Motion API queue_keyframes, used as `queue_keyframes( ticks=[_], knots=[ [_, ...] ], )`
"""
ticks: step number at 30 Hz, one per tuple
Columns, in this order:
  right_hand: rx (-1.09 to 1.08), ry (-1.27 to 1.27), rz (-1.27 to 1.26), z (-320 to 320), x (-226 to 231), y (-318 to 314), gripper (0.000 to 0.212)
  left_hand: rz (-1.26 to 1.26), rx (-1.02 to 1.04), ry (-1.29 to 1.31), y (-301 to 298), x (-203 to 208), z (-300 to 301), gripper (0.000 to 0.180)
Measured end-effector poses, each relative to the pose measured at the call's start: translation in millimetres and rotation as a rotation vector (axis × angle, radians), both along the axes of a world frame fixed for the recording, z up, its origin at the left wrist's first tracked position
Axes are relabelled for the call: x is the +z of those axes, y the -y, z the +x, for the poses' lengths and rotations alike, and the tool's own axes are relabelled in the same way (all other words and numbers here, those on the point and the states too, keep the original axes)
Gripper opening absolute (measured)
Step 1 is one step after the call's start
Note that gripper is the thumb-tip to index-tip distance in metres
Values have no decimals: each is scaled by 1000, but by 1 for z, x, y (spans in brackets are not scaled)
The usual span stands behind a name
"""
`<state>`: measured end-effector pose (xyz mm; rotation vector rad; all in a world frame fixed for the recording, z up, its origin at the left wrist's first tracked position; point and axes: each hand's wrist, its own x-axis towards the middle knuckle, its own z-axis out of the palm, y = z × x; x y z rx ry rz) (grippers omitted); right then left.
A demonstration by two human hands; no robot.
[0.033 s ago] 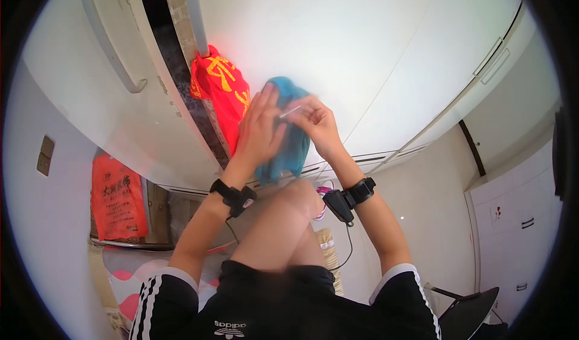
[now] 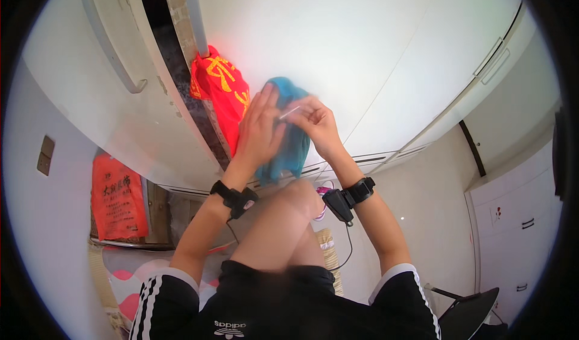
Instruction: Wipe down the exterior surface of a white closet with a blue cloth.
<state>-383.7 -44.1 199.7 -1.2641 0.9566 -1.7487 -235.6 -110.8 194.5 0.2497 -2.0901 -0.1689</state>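
Note:
A teal cloth-like item (image 2: 294, 144), soft and slightly see-through at its lower end, hangs in front of the white cabinet doors. Across its upper left part lies my left hand (image 2: 259, 126), fingers stretched out and thumb apart. My right hand (image 2: 315, 123), closed in a pinch at the cloth's right side, holds a thin pale strip (image 2: 291, 113) that points toward my left hand. What the strip is cannot be made out, as the fingertips are blurred. Just left of my left hand hangs a red cloth bag (image 2: 224, 90) with yellow markings.
The red bag hangs by a long grey door handle (image 2: 196, 20). A white door with a curved handle (image 2: 111, 56) stands at left. An orange-red plastic bag (image 2: 119, 201) lies at lower left. My raised knee (image 2: 295, 201) is below my hands. White drawers (image 2: 512, 219) stand at right.

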Motion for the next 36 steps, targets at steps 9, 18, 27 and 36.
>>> queue_keyframes(
  ticks=[9,18,27,36],
  knots=[
    [66,47,29,-3,-1,-3,21,46,60,-55,-14,7,-1,7],
    [74,80,55,-1,6,-4,26,82,67,-48,-18,9,3,6],
    [86,34,54,0,8,-6,22,66,96,-32,-19,11,5,10],
    [53,-52,70,3,14,-7,19,-16,158,9,-21,19,8,11]
  ],
)
